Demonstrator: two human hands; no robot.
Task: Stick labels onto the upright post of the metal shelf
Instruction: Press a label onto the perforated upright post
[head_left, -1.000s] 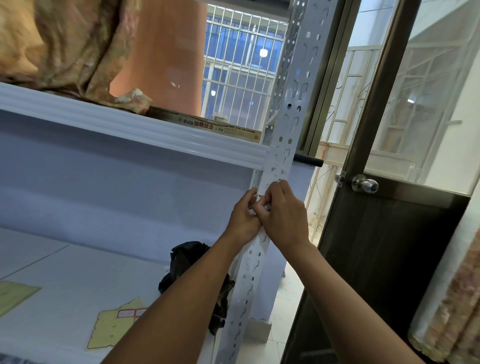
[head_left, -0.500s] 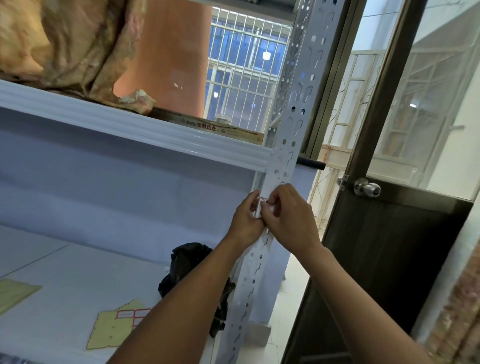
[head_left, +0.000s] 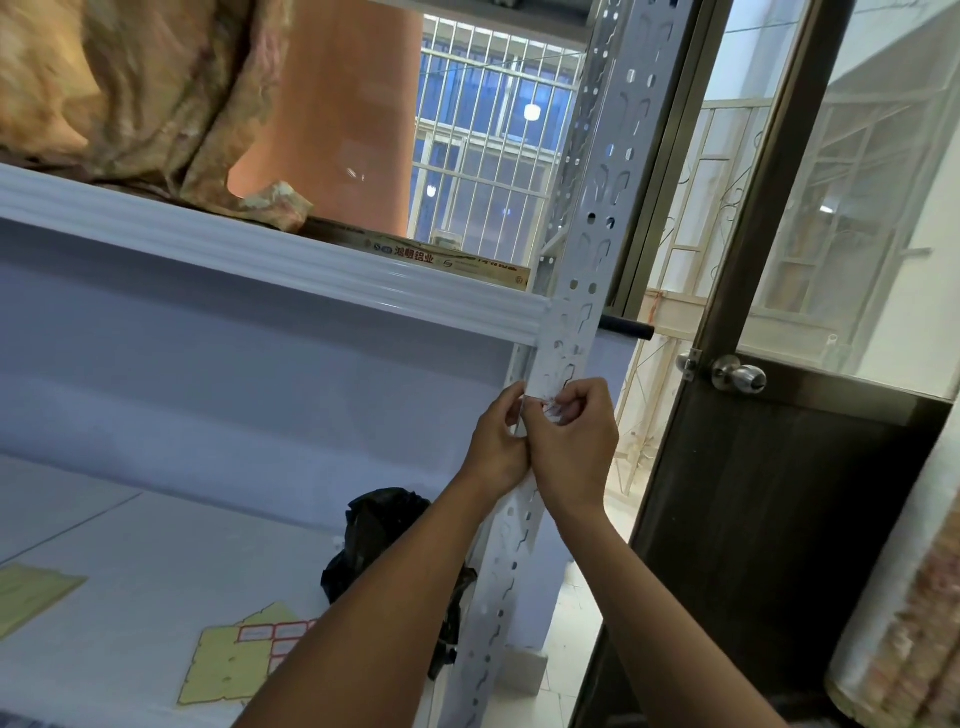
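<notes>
The white perforated upright post (head_left: 602, 171) of the metal shelf runs from top right down to the bottom centre. Both hands meet on it just below the upper shelf beam (head_left: 270, 260). My left hand (head_left: 496, 441) pinches the left edge of a small white label with red print (head_left: 551, 410) against the post. My right hand (head_left: 574, 447) pinches the same label from the right, fingers curled over it. Most of the label is hidden by the fingers. A yellow backing sheet with red-bordered labels (head_left: 244, 660) lies on the lower shelf board (head_left: 130, 545).
A crumpled black bag (head_left: 384, 535) sits on the lower shelf by the post. A second yellow sheet (head_left: 31, 592) lies at the left. Patterned cloth (head_left: 130, 88) lies on the upper shelf. A dark door with a metal knob (head_left: 737, 374) stands right of the post.
Both hands stay together on the post at the same spot. The view has shifted slightly; the right fingers have curled a bit more over the label.
</notes>
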